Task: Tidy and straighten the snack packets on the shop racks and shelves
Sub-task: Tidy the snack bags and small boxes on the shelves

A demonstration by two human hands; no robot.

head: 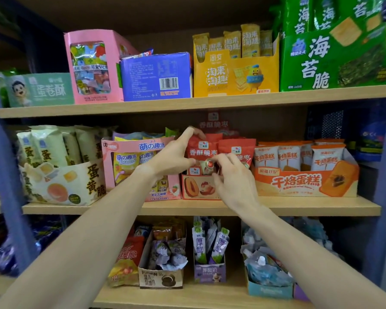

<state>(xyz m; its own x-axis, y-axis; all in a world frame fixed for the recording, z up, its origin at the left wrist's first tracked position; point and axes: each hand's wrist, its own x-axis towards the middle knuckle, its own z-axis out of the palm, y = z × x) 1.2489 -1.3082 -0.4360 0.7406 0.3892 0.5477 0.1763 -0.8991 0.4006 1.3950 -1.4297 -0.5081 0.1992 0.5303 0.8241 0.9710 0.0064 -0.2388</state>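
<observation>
A: Red jujube packet (202, 148) stands upright in its display box (198, 186), mid shelf (299, 208), btwn pink box (140, 166) & orange cake box (303, 181).

B: Hands?

A: Head view only. Left hand (176, 157) has its grip clamped on the packet, fingers over top edge, thumb on front. Right hand (234, 175) fingertips curled at packet's lower front; can't tell if it pinches.

Both bare forearms reach up from the lower corners to frame centre. The left hand (174, 157) pinches (forefinger up, thumb below); the right hand (234, 179) has curled fingertips forward.
</observation>
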